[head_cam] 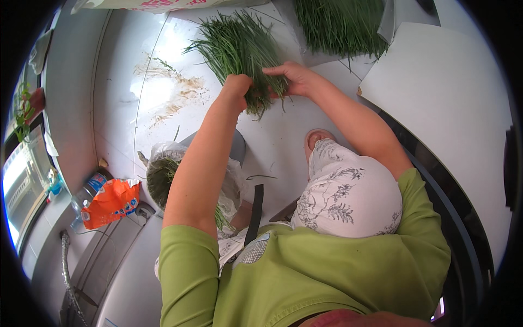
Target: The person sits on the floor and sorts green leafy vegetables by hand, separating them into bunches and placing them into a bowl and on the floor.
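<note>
A thick bunch of long green stalks, likely garlic chives (pixel 241 49), lies on the white tiled floor before me. My left hand (pixel 239 90) is closed around the near left edge of the bunch, its fingertips partly hidden by the stalks. At the right side of the same bunch is my right hand (pixel 292 79), thumb raised and apart, the other fingers reaching under the stalk ends. A second, larger pile of the same greens (pixel 341 28) rests on clear plastic farther off to the right.
A bag-lined bin (pixel 163 180) with green scraps stands by my left forearm. Brown dirt smears (pixel 179 96) mark the floor tiles. An orange packet (pixel 110 202) and a plastic bottle (pixel 92 184) are at the left. A large white panel (pixel 437 94) borders the right side.
</note>
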A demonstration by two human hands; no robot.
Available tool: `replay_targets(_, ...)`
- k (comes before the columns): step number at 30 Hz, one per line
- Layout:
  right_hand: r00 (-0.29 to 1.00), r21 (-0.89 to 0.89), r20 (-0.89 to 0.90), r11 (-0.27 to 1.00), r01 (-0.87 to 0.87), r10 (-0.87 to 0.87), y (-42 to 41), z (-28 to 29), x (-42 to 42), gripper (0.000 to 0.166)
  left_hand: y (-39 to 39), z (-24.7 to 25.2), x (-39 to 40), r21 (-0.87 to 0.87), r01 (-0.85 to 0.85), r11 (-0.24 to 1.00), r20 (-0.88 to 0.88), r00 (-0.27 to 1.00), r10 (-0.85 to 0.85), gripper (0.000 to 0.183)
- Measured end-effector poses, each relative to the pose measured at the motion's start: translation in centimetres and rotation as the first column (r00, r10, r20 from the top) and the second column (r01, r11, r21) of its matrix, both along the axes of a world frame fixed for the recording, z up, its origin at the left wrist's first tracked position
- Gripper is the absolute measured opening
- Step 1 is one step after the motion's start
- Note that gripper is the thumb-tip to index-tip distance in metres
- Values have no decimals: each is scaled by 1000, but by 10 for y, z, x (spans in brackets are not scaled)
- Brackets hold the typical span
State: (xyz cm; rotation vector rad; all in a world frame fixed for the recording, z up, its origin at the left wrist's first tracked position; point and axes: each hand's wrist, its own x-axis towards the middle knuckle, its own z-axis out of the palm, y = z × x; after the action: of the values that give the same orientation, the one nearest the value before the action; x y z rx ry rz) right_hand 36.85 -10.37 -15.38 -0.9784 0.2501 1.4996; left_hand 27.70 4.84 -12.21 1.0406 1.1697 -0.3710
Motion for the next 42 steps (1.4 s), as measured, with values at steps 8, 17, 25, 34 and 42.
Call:
replay_targets(8, 992, -88, -109, 995, 51, -61, 2, -11, 9, 15, -11, -1, 0, 117, -24, 993, 89, 996, 14, 17)
replay_targets(17, 975, -162, 201, 985, -63, 95, -3, 0, 13, 25, -4, 4, 2, 109, -59, 992, 15, 998, 58, 18)
replay_targets(25, 926, -203, 358, 978, -52, 123, 5, -2, 5, 36, -3, 4, 0, 20, -68, 997, 66, 996, 67, 15)
replay_targets(34, 988, 8, 131, 996, -89, 87, 1, 7, -1, 30, -5, 0, 3, 27, -58, 998, 134, 990, 54, 29)
replay_targets(42, 997, 89, 62, 995, -45, 39, -1, -1, 2, 23, 5, -12, 0, 60, -96, 994, 63, 994, 92, 26)
